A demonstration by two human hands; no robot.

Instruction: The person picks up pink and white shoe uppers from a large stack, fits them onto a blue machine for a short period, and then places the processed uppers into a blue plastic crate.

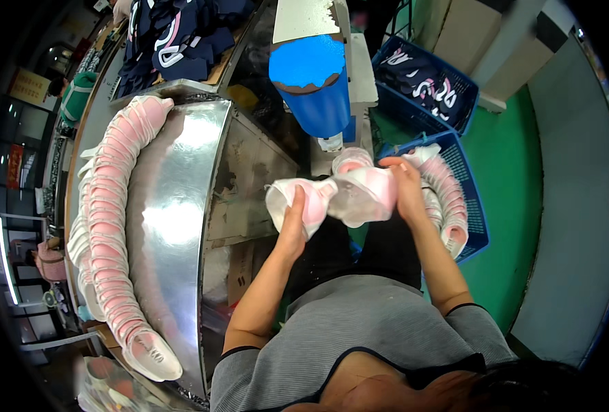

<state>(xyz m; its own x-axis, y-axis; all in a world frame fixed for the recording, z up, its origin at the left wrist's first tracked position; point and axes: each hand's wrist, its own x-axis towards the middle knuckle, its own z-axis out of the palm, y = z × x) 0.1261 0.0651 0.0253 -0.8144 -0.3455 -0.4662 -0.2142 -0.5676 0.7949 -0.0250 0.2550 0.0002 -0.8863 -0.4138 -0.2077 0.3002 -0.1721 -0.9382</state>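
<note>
My left hand grips a white and pink shoe upper, thumb laid along its face. Closed on the edge of a second pink and white shoe upper is my right hand. The two pieces meet in front of my lap, and the pale inside of the second one shows. Just behind them, under the blue machine head, sits another pink and white piece, partly covered. My right fingertips are partly hidden by the upper.
A long nested stack of pink and white uppers curves along the shiny metal table at left. Dark navy pieces are heaped behind it. On the green floor at right stand blue crates, one with more pink uppers, another with navy pieces.
</note>
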